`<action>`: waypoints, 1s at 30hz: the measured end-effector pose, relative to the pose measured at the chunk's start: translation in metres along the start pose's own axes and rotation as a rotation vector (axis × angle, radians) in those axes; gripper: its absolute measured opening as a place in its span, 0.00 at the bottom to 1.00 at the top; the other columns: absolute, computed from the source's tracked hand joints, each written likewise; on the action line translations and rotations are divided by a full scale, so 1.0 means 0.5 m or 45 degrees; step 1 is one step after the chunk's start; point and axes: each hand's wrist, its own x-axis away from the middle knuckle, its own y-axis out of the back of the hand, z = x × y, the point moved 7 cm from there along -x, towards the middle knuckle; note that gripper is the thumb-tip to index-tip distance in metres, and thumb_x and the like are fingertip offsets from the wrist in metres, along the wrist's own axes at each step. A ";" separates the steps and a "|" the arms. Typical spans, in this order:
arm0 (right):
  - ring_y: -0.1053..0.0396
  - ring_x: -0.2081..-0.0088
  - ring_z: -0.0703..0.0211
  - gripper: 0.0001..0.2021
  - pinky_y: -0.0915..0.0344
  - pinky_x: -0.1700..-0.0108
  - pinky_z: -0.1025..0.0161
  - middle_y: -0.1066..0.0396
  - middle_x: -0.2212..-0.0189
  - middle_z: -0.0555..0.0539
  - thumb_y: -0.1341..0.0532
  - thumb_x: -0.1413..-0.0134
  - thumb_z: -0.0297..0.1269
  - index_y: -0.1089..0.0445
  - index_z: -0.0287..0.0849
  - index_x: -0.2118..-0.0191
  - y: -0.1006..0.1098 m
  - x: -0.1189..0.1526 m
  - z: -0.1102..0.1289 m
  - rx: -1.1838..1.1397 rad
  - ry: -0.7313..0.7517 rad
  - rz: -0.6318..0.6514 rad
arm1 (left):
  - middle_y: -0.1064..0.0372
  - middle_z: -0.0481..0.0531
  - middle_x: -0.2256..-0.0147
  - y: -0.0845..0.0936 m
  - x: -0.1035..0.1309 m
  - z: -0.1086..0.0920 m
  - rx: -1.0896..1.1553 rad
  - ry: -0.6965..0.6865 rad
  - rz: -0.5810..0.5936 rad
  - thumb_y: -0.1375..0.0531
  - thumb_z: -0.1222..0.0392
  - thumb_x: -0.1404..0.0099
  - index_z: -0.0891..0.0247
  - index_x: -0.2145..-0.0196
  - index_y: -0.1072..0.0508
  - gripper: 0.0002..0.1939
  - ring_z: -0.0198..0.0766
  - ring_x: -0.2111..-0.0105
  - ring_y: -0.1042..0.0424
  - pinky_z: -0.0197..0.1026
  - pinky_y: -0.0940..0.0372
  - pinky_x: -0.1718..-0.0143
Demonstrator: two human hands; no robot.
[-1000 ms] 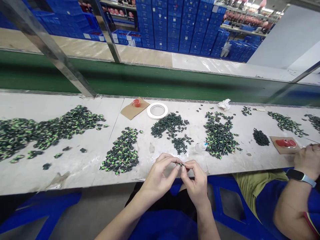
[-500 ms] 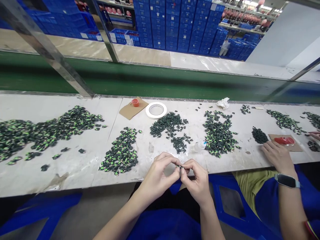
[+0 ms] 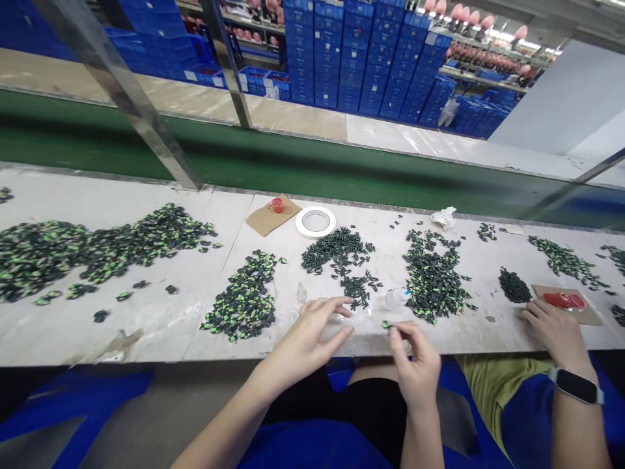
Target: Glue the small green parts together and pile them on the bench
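My right hand (image 3: pixel 415 365) pinches a small black-and-green piece (image 3: pixel 386 324) between thumb and fingertips, just above the table's front edge. To its left, my left hand (image 3: pixel 312 332) has its thumb and fingers apart, with nothing between them. Its fingertips are near the lower end of a pile of small dark pieces (image 3: pixel 336 251). A small clear bottle with a blue tip (image 3: pixel 396 298) lies behind my right hand. Beside the bottle is a pile of black-and-green pieces (image 3: pixel 434 277); a similar pile (image 3: pixel 241 299) lies left of my left hand.
Behind are a white tape roll (image 3: pixel 315 223) and a red cup (image 3: pixel 277 205) on cardboard (image 3: pixel 263 220). A large black-and-green pile (image 3: pixel 43 254) spreads across the left. At right, another person's hand (image 3: pixel 556 329) rests by a red container (image 3: pixel 564 300). A metal post (image 3: pixel 170 150) stands behind.
My hands have moved apart. My left hand has opened, and my right hand has shifted right with the small piece. The view has shifted slightly.
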 end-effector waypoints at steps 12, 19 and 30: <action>0.39 0.49 0.42 0.32 0.36 0.54 0.48 0.37 0.53 0.36 0.43 0.47 0.58 0.32 0.38 0.45 0.071 -0.060 -0.112 0.389 -0.196 -0.322 | 0.28 0.63 0.52 0.140 -0.058 0.152 -1.021 0.331 -0.495 0.53 0.76 0.41 0.64 0.57 0.26 0.22 0.57 0.52 0.35 0.55 0.39 0.57; 0.40 0.52 0.44 0.28 0.38 0.50 0.45 0.33 0.57 0.40 0.36 0.54 0.57 0.31 0.43 0.51 -0.026 -0.035 -0.097 0.342 -0.052 -0.116 | 0.26 0.61 0.67 0.123 -0.077 0.162 -1.070 0.388 -0.339 0.50 0.65 0.36 0.64 0.74 0.26 0.15 0.50 0.67 0.28 0.47 0.36 0.64; 0.30 0.58 0.52 0.17 0.33 0.55 0.52 0.29 0.57 0.39 0.38 0.46 0.45 0.41 0.43 0.56 -0.049 -0.012 -0.116 -0.258 -0.280 -0.091 | 0.24 0.57 0.62 0.097 -0.057 0.143 -0.785 0.183 -0.300 0.50 0.69 0.41 0.63 0.60 0.28 0.15 0.47 0.62 0.25 0.45 0.32 0.61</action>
